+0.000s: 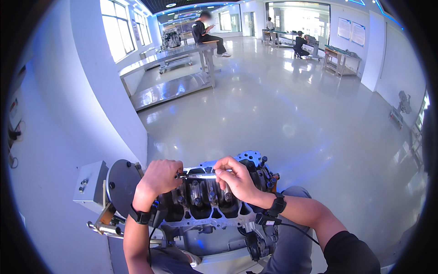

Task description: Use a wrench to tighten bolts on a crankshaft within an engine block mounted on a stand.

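An engine block lies in front of me with its open underside up, showing a row of bearing caps with bolts. Across its far side runs a slim silver bar that looks like a wrench. Its left end is in my left hand, whose fingers curl down over it and are partly hidden. The thumb and fingers of my right hand close on the bar's right end, above the block. Whether the bar touches a bolt I cannot tell.
The block hangs on a stand with a round dark plate and a grey control box at left, beside a white wall. Farther off stand a metal bench with a seated person and a workbench.
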A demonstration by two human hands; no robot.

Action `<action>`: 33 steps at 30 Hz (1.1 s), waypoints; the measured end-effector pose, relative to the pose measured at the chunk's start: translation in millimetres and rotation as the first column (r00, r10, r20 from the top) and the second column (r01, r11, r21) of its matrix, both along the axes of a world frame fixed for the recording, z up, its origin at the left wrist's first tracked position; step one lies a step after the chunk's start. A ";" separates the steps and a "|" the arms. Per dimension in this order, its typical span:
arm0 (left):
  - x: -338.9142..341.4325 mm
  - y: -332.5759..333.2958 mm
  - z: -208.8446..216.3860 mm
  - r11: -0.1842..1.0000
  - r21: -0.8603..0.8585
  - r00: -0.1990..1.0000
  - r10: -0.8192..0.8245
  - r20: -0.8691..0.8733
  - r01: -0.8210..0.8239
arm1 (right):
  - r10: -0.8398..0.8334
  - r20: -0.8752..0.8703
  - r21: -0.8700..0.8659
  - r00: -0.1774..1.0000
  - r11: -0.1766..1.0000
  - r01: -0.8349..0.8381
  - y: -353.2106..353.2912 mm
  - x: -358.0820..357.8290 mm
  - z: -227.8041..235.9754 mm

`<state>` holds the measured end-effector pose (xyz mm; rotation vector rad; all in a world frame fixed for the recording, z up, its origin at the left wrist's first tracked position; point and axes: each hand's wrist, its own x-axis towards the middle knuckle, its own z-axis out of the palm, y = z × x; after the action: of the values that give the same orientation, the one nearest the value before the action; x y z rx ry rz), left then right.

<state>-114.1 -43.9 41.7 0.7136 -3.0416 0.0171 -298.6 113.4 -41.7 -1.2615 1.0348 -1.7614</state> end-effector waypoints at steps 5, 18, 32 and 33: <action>-2.3 1.0 -0.3 0.998 -0.014 0.998 0.059 0.038 -0.059 | -0.004 -0.017 0.018 1.000 1.000 0.005 0.5 -1.9 0.3; 4.4 -2.4 -4.8 1.000 -0.016 1.000 0.026 -0.001 -0.026 | 0.002 -0.016 0.035 1.000 0.999 -0.002 1.9 0.2 1.3; 5.9 3.8 -0.9 0.997 -0.022 0.997 0.078 0.012 -0.078 | -0.001 -0.040 0.043 0.999 0.999 0.003 1.2 2.9 -1.0; 7.1 2.2 -2.4 0.998 -0.026 0.998 0.065 0.001 -0.065 | -0.018 -0.042 0.027 0.999 0.999 0.020 0.4 3.4 -3.4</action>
<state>-107.0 -41.7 39.3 0.8111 -3.0126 0.0585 -295.2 113.8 -45.1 -1.2804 1.0943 -1.7360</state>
